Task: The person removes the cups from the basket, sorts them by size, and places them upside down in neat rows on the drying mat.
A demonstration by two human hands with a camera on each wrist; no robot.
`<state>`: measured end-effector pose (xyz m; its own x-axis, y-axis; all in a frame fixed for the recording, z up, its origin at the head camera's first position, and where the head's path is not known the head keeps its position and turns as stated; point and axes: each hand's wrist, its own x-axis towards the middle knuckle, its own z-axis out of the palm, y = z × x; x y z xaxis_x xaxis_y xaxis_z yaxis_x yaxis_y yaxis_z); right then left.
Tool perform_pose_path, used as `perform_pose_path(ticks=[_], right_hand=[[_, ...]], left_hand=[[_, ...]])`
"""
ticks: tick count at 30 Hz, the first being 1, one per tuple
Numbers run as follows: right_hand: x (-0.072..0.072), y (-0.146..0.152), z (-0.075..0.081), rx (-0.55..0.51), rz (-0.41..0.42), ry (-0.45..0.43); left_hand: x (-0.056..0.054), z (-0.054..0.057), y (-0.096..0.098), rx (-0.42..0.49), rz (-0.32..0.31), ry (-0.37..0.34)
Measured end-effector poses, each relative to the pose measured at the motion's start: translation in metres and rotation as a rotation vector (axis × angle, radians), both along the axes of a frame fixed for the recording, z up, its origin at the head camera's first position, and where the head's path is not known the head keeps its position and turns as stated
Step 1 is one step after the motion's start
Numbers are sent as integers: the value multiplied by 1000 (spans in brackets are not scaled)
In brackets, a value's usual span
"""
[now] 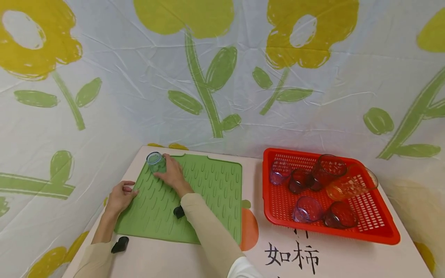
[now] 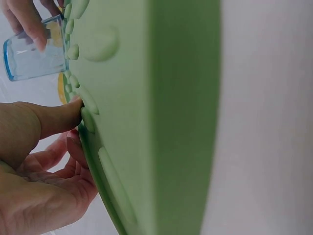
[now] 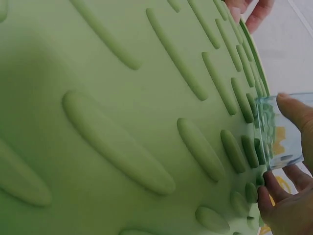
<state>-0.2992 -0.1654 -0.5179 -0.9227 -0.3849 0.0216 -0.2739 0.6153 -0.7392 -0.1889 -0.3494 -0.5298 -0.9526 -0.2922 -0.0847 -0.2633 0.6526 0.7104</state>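
Note:
My right hand (image 1: 172,172) grips a clear blue-tinted drinking glass (image 1: 156,162) at the far left corner of a green ribbed drying mat (image 1: 208,185). The glass stands upright, its base at the mat's raised ribs in the right wrist view, with the thumb on one side and the fingers on the other. At the mat's left edge is my left hand (image 1: 119,197). In the left wrist view, its thumb (image 2: 61,117) lies over the mat's rim and the curled fingers sit against the edge, pinching it.
On the right of the table stands a red plastic basket (image 1: 267,208) with several tinted glasses lying or leaning inside, among them an orange one (image 1: 342,189) and a purple one (image 1: 307,209). A flowered cloth (image 1: 243,96) hangs close behind the table. Black writing (image 1: 292,256) marks the tabletop.

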Motion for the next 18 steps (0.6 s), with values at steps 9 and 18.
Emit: perform_pose_path(ticks=[9, 18], right_hand=[[0, 2, -4, 3, 7, 4], [-1, 20, 4, -188, 32, -60]], left_hand=[[1, -2, 1, 0, -7, 9], [2, 3, 0, -2, -10, -12]])
